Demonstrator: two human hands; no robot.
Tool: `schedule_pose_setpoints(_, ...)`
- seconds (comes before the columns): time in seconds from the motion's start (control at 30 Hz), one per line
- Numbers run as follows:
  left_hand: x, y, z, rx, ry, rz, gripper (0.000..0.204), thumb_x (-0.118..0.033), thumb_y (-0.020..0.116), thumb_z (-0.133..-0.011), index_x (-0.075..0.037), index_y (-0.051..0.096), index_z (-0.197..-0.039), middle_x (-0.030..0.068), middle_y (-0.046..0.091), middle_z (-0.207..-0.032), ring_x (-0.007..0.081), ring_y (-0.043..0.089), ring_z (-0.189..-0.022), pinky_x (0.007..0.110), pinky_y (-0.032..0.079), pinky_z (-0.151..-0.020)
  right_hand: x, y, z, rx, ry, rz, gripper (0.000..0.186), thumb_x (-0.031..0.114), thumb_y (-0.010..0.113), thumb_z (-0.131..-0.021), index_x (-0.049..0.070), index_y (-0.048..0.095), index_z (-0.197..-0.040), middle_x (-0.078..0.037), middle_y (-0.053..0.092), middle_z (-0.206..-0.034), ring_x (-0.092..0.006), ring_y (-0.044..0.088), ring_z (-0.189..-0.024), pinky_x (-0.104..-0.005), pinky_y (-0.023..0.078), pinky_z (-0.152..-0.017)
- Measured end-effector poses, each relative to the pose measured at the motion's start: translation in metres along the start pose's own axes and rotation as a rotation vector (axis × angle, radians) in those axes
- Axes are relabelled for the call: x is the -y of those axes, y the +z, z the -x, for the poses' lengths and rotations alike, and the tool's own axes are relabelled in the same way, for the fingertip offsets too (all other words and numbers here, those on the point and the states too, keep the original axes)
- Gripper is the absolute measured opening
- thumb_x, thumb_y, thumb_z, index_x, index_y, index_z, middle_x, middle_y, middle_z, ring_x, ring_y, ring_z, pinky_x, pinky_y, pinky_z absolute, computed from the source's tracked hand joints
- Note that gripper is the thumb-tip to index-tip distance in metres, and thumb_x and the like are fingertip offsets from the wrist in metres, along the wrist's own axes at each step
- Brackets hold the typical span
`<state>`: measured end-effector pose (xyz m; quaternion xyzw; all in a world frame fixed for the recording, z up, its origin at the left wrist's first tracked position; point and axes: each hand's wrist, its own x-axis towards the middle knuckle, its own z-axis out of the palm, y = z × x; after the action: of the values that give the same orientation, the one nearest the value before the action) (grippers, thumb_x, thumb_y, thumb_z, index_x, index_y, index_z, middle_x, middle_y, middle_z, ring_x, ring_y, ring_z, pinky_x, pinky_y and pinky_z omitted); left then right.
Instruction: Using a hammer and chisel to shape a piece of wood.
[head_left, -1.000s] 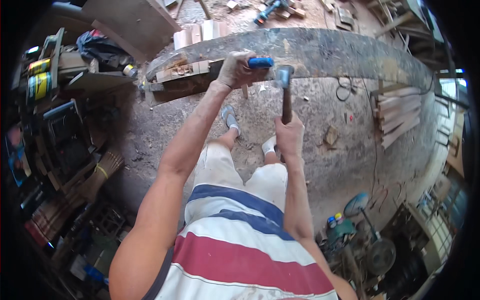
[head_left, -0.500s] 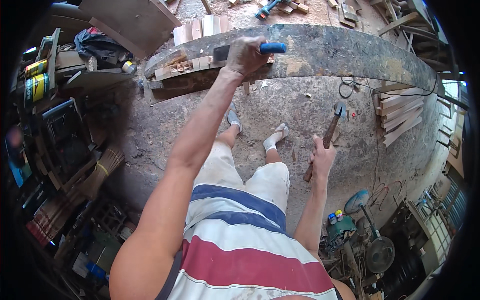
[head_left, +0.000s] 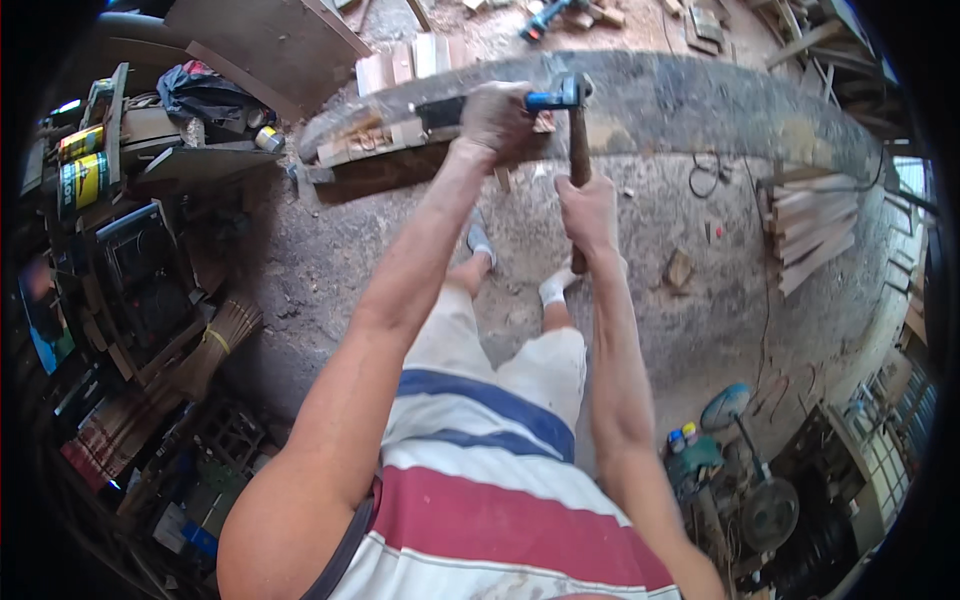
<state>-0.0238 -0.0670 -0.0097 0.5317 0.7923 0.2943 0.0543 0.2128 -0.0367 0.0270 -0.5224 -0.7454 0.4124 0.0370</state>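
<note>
My left hand (head_left: 495,122) is wrapped round a wide chisel (head_left: 542,101) with a blue handle, its dark blade pointing left over the work. My right hand (head_left: 588,213) grips the wooden handle of a hammer (head_left: 579,152). The hammer's metal head is at the butt end of the chisel's handle; whether they touch I cannot tell. Under the blade lies a length of timber (head_left: 385,170) with a dark reddish side and a pale, notched upper edge. It rests along the near edge of a long, worn bench (head_left: 690,105). My left hand hides part of the timber.
Pale wood blocks (head_left: 415,58) stand behind the bench's left part. Stacked boards (head_left: 812,225) lie at the right. A cordless power tool (head_left: 545,18) is on the far floor. Cans (head_left: 82,178) and clutter fill the left; a fan (head_left: 768,510) stands lower right.
My right hand has swung the hammer up and left, from beside my leg to the chisel's handle end. My left hand stays on the chisel; the view has shifted slightly.
</note>
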Motion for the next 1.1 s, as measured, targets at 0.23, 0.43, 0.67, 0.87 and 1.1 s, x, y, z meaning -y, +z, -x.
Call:
schedule_pose_setpoints(0.23, 0.013, -0.006, 0.002, 0.018, -0.001, -0.023, 0.019, -0.030, 0.073, -0.089, -0.013, 0.067, -0.083, 0.0166, 0.070, -0.075, 0.0393, 0.072, -0.075, 0.051, 0.056, -0.066, 0.006, -0.144, 0.025, -0.283, 0.277, -0.926, 0.024, 0.024, 0.066, -0.102, 0.011, 0.058, -0.083, 0.006, 0.050, -0.063, -0.0038, 0.047, -0.046, -0.0198, 0.043, -0.039)
schedule_pose_setpoints(0.43, -0.016, -0.011, -0.010, -0.024, 0.077, 0.092, 0.022, -0.030, 0.076, -0.088, -0.013, 0.066, -0.079, 0.0162, 0.070, -0.074, 0.0392, 0.072, -0.074, 0.050, 0.057, -0.066, -0.066, 0.000, 0.008, -0.578, -0.351, 0.106, 0.029, 0.021, 0.065, -0.100, 0.005, 0.063, -0.077, 0.001, 0.057, -0.067, -0.0115, 0.049, -0.048, -0.0331, 0.043, -0.043)
schedule_pose_setpoints(0.67, 0.106, -0.100, 0.052, -0.564, 0.122, -0.379, 0.018, -0.022, 0.074, -0.095, -0.005, 0.070, -0.100, 0.0174, 0.069, -0.082, 0.0367, 0.063, -0.070, 0.049, 0.049, -0.066, -0.090, 0.015, 0.043, 0.115, 0.070, -0.350, 0.027, 0.028, 0.064, -0.099, 0.005, 0.078, -0.101, -0.005, 0.071, -0.082, -0.0196, 0.065, -0.070, -0.0387, 0.051, -0.063)
schedule_pose_setpoints(0.87, -0.020, -0.121, 0.038, -0.222, 0.059, 0.128, 0.020, -0.026, 0.082, -0.079, -0.014, 0.066, -0.076, 0.0102, 0.069, -0.072, 0.0309, 0.073, -0.068, 0.044, 0.057, -0.062, -0.135, -0.053, 0.095, -0.122, 0.524, -0.448, 0.034, 0.040, 0.066, -0.103, 0.009, 0.057, -0.092, 0.001, 0.046, -0.064, -0.0116, 0.046, -0.048, -0.0301, 0.037, -0.042)
schedule_pose_setpoints(1.1, -0.027, -0.017, 0.034, -0.042, 0.015, 0.047, 0.015, -0.024, 0.075, -0.068, -0.013, 0.066, -0.064, 0.0137, 0.069, -0.066, 0.0340, 0.074, -0.067, 0.046, 0.059, -0.066, -0.114, -0.054, 0.106, -0.164, 0.324, -0.362, 0.034, 0.037, 0.066, -0.103, 0.008, 0.059, -0.087, 0.002, 0.045, -0.066, -0.0101, 0.047, -0.049, -0.0282, 0.037, -0.044)
